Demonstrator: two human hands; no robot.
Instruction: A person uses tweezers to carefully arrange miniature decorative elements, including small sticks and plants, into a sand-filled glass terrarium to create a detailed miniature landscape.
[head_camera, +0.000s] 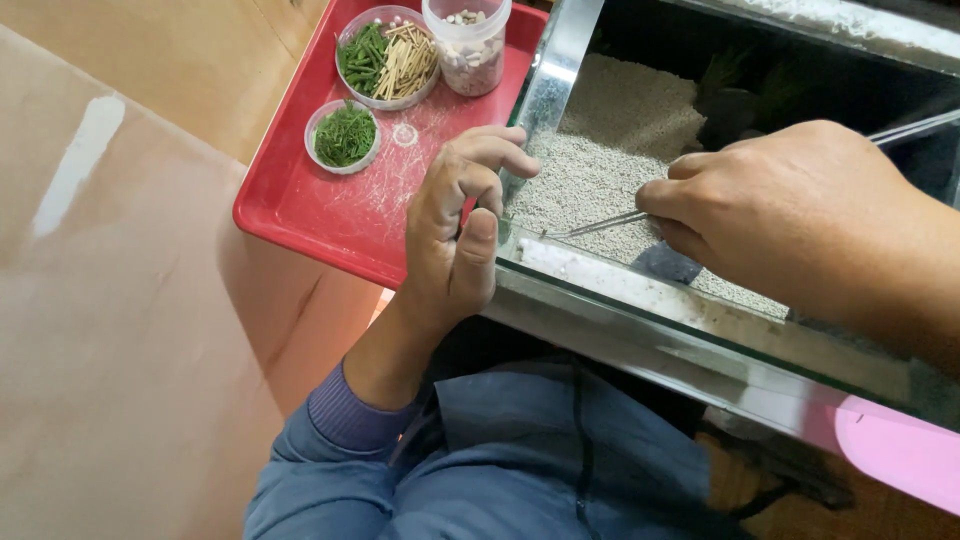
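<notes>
My right hand (790, 215) reaches into a glass tank (640, 300) and pinches long metal tweezers (598, 225), whose tips point left over the pale gravel (600, 150). My left hand (460, 235) rests on the tank's near left corner, fingers curled around the glass edge, holding nothing else. Dark plants (745, 95) stand at the back of the gravel.
A red tray (330, 205) lies left of the tank with a round dish of green sprigs (344, 136), a bigger dish of green and tan stems (388, 58) and a clear jar of small stones (468, 45). A pink object (895, 450) sits at lower right.
</notes>
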